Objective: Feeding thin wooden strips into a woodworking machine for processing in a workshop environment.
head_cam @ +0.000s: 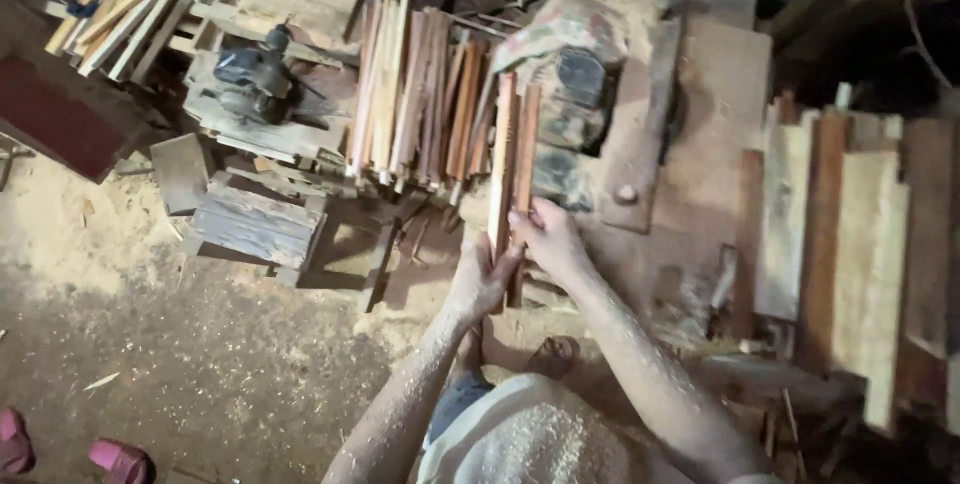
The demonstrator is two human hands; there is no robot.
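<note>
Reddish wooden strips (512,159) stand side by side in your grip, their far ends reaching up toward the dusty machine (575,114) ahead of you. Your left hand (480,279) wraps around their lower end from the left, fingers curled closed on the wood. Your right hand (548,239) presses against the same end from the right, thumb and fingers pinching the strips together, so both hands are closed on the one pair.

Just left of the strips, a stack of similar strips (420,99) rests on a low wooden stand (262,229); many look already cut to like length and width, so a good share of the work seems done. On your right, wide rough planks (840,234) lie uncut, which suggests plenty is left. Sawdust (70,234) covers the floor and your forearms. Whether the pair you hold is finished, you cannot tell from here.
</note>
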